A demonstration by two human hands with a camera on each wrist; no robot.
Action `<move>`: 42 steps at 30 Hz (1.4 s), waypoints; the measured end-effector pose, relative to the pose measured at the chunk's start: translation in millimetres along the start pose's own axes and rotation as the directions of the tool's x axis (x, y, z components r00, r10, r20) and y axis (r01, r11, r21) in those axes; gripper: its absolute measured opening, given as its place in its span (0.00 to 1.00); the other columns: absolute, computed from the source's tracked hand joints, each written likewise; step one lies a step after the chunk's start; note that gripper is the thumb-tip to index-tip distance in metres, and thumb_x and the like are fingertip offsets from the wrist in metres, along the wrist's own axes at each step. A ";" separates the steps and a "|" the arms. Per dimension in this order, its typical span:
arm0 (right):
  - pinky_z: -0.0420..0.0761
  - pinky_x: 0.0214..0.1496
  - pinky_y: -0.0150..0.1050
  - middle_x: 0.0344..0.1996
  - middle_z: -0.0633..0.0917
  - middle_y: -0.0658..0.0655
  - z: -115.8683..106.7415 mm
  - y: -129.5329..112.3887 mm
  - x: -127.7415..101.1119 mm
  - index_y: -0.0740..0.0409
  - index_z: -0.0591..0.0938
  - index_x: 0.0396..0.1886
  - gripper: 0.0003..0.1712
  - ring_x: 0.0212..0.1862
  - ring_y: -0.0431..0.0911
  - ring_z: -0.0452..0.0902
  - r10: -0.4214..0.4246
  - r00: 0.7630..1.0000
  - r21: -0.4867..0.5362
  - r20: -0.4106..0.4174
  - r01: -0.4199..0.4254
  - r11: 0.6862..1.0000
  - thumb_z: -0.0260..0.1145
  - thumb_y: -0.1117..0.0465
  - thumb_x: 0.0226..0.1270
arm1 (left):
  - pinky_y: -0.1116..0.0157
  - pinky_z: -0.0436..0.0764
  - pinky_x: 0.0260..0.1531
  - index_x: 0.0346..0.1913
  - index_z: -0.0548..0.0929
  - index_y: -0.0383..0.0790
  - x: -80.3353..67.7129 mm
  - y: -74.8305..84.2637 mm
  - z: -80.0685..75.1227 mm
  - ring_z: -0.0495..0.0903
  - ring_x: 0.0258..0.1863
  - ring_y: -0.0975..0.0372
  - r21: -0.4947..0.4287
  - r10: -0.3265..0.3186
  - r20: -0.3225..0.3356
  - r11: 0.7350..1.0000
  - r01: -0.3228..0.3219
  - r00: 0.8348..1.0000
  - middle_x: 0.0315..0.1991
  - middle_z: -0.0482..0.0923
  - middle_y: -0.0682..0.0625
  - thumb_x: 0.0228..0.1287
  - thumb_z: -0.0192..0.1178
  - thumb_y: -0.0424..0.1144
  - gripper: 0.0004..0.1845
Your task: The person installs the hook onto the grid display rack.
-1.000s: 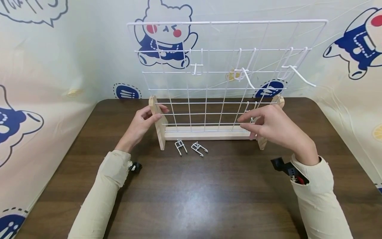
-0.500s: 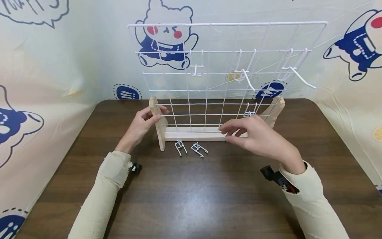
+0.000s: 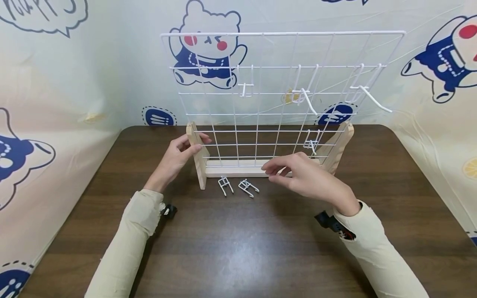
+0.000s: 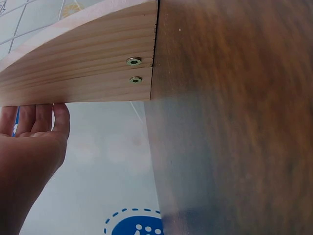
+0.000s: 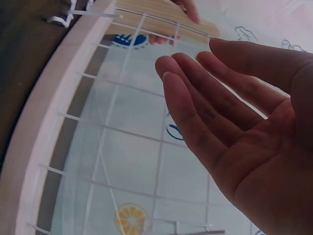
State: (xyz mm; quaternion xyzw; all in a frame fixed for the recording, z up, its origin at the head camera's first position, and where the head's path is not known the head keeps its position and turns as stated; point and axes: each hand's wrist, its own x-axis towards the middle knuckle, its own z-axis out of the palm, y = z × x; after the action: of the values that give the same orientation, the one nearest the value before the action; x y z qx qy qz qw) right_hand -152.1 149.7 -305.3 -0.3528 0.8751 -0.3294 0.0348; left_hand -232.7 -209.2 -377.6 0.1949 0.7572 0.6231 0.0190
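Pale cloth (image 3: 123, 74) with blue, white and red bear pictures hangs behind a dark brown wooden table (image 3: 231, 236). The left hand (image 3: 173, 159) pinches the light wooden left side board (image 3: 201, 169) of a rack, with its thumb in front and its fingers going round behind. The right hand (image 3: 303, 176) is loose, with its fingers softly bent and its thumb apart from them. It is in front of the long, flat wooden bottom bar (image 3: 234, 171).

Just in front of that bar, two small white wire hooks lie on the table: one on the left (image 3: 224, 181) and one on the right (image 3: 244, 184). The white wire grid (image 3: 283, 34) stands up between the left board and the light wooden right side board (image 3: 339, 142). Three white hooks hang high on it, at the left (image 3: 244, 85), middle (image 3: 303, 91) and right (image 3: 365, 89). One more white hook (image 3: 310, 144) hangs low, near the right board. Two gold screws (image 4: 134, 61) show on the left board. Both arms have cream sleeves (image 3: 143, 211).
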 end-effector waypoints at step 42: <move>0.81 0.50 0.41 0.43 0.87 0.57 69.7 19.8 24.0 0.63 0.83 0.50 0.11 0.44 0.42 0.81 -0.069 0.991 -0.030 0.111 0.072 0.997 0.61 0.69 0.71 | 0.59 0.72 0.59 0.62 0.78 0.39 0.0 -2.7 -0.8 0.74 0.57 0.51 -0.008 0.008 -0.002 1.000 -0.008 1.000 0.58 0.79 0.43 0.74 0.58 0.42 0.18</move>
State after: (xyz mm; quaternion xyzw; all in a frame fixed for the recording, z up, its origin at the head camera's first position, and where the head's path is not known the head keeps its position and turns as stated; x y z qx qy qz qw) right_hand -161.4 106.4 -367.5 -0.4016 0.8644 -0.2956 0.0650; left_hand -233.7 -210.3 -380.0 0.1970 0.7540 0.6265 0.0165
